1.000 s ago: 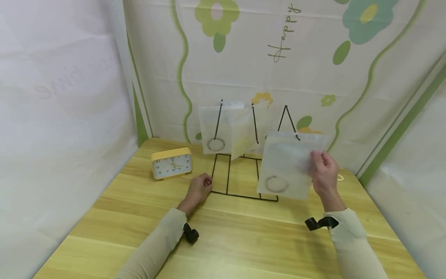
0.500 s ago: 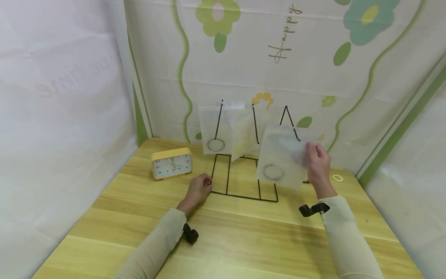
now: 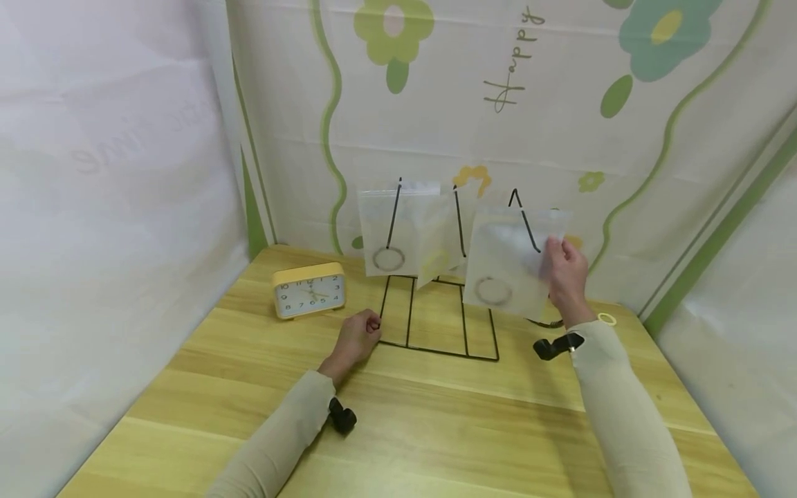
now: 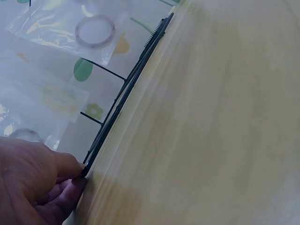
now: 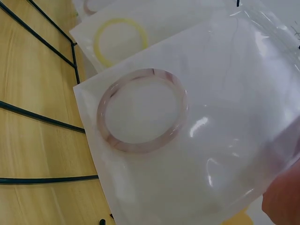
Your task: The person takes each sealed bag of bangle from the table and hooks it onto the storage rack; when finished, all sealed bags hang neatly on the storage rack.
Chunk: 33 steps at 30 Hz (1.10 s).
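Observation:
My right hand (image 3: 568, 270) pinches the right edge of a clear plastic bag (image 3: 523, 277). The bag hangs on the right hook of a black wire display rack (image 3: 436, 351), its top edge partway up the hook. A pinkish-brown bangle (image 5: 136, 147) lies flat inside the bag in the right wrist view. My left hand (image 3: 353, 339) pinches the front left corner of the rack's base between thumb and finger. On the left hook hang clear bags (image 3: 398, 214) with a similar bangle. The middle hook carries another bag (image 3: 432, 228), angled sideways, with a yellow bangle (image 5: 97, 44) in it.
A yellow alarm clock (image 3: 309, 294) stands left of the rack. Behind my right wrist lie a dark curved object (image 3: 551, 324) and a loose pale yellow ring (image 3: 612, 324). Printed fabric walls close in the wooden table (image 3: 423, 436) at the back and sides.
My right hand has moved up and away from me, sliding the bag farther along the right hook toward the back of the rack. The left hand stays at the base corner.

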Tool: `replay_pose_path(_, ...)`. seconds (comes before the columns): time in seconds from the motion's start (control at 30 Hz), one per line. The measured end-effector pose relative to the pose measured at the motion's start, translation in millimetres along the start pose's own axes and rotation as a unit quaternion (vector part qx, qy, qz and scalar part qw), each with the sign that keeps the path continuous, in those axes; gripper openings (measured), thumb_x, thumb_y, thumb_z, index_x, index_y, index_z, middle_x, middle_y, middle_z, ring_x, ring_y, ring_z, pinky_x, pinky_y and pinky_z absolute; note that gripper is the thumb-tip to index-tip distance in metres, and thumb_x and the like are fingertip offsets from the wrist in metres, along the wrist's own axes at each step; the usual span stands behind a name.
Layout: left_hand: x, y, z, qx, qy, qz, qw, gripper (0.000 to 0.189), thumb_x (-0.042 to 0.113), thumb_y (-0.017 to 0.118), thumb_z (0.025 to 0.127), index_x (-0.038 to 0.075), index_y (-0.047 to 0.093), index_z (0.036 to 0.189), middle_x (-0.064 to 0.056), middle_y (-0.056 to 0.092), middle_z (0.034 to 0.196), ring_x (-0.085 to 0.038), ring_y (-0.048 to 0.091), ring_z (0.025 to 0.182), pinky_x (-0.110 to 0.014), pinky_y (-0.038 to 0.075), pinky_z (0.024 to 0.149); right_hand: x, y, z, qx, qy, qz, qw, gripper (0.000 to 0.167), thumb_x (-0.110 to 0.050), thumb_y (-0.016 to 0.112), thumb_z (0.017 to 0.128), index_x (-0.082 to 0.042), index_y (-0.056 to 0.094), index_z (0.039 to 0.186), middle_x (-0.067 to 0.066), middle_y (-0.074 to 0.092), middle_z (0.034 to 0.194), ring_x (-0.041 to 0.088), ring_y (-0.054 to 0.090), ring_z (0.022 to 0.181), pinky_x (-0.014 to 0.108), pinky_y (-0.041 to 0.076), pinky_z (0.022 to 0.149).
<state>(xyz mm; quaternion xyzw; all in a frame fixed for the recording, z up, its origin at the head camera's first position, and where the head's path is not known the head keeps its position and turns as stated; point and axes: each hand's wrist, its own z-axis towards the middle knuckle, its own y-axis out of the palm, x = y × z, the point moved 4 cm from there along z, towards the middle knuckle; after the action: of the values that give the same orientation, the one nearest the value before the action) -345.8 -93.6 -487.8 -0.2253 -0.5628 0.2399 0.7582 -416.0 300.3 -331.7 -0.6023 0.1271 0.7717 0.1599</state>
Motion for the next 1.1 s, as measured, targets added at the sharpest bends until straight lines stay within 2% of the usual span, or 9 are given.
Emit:
replay_pose_path(0.1,1.1,-0.4,1.0,0.002,0.008,-0.003,1.0000,0.013,-0.003,0.070,0.082,0.000,0.067,0.094,-0.005,0.065,0.082,-0.015,0.061,0.074,-0.026,0.053,0.067,-1.5,1.2,7.0,0.003,-0.003,-0.021,0.9998,0.030,-0.044,0.062,0.093,-0.016,0.059,0.081,-0.004,0.047,0.088,0.009,0.040,0.083,0.022,0.034,0.069)
replay_pose_path(0.23,0.6,-1.4,0.8,0.002,0.009,-0.010,0.9999,0.013,-0.003,0.070,0.082,0.000,0.067,0.095,-0.006,0.066,0.083,-0.016,0.062,0.075,-0.028,0.054,0.068,-0.9,6.4,15.4,0.007,-0.006,-0.005,0.9999,0.029,-0.040,0.063,0.093,-0.017,0.058,0.078,-0.005,0.046,0.084,0.008,0.041,0.082,0.020,0.035,0.068)
replay_pose_path(0.3,-0.9,-2.3,0.2,0.002,0.006,-0.010,0.9999,0.014,-0.003,0.070,0.082,-0.001,0.067,0.095,-0.006,0.065,0.083,-0.016,0.061,0.075,-0.028,0.054,0.068,-0.4,10.5,19.1,0.010,-0.008,0.010,0.9999,0.024,-0.038,0.065,0.093,-0.018,0.062,0.079,-0.006,0.049,0.084,0.007,0.042,0.085,0.018,0.036,0.071)
replay_pose_path(0.5,-3.5,-4.5,-0.5,0.010,0.010,-0.008,0.9999,0.014,-0.004,0.070,0.081,-0.001,0.066,0.094,-0.007,0.065,0.083,-0.016,0.061,0.075,-0.027,0.054,0.067,1.2,18.5,31.7,0.015,-0.016,0.001,0.9998,0.025,-0.036,0.064,0.094,-0.019,0.062,0.076,-0.007,0.045,0.071,0.009,0.040,0.073,0.020,0.034,0.061)
replay_pose_path(0.67,-2.5,-1.8,-2.4,0.007,0.008,-0.010,0.9999,0.013,-0.004,0.070,0.081,-0.001,0.067,0.094,-0.006,0.065,0.082,-0.016,0.061,0.074,-0.027,0.053,0.067,7.2,16.3,41.3,0.006,-0.006,0.001,1.0000,0.026,-0.036,0.064,0.094,-0.018,0.062,0.075,-0.007,0.044,0.068,0.008,0.039,0.071,0.020,0.032,0.058)
replay_pose_path(0.77,-2.6,0.4,-3.4,0.002,0.005,-0.012,0.9999,0.013,-0.004,0.070,0.082,-0.001,0.066,0.094,-0.006,0.065,0.082,-0.015,0.060,0.074,-0.026,0.053,0.066,11.1,14.3,43.6,0.004,0.011,0.003,0.9999,0.029,-0.037,0.064,0.094,-0.015,0.060,0.075,-0.006,0.044,0.071,0.009,0.039,0.074,0.020,0.033,0.060)
replay_pose_path(0.97,-1.6,1.2,-3.0,0.001,0.013,-0.018,0.9997,0.013,-0.004,0.070,0.082,0.000,0.066,0.094,-0.006,0.064,0.083,-0.015,0.060,0.075,-0.025,0.053,0.066,9.6,16.6,45.0,-0.002,0.037,-0.004,0.9993,0.027,-0.045,0.061,0.094,-0.020,0.062,0.084,-0.006,0.050,0.091,0.007,0.041,0.089,0.021,0.034,0.075)
replay_pose_path(1.1,-0.6,0.0,-1.5,0.001,0.015,-0.018,0.9997,0.013,-0.003,0.070,0.082,0.000,0.066,0.094,-0.005,0.064,0.082,-0.014,0.060,0.074,-0.025,0.052,0.066,5.8,19.3,47.9,-0.003,0.035,-0.003,0.9994,0.028,-0.044,0.061,0.094,-0.019,0.060,0.082,-0.006,0.048,0.087,0.006,0.041,0.086,0.021,0.034,0.072)
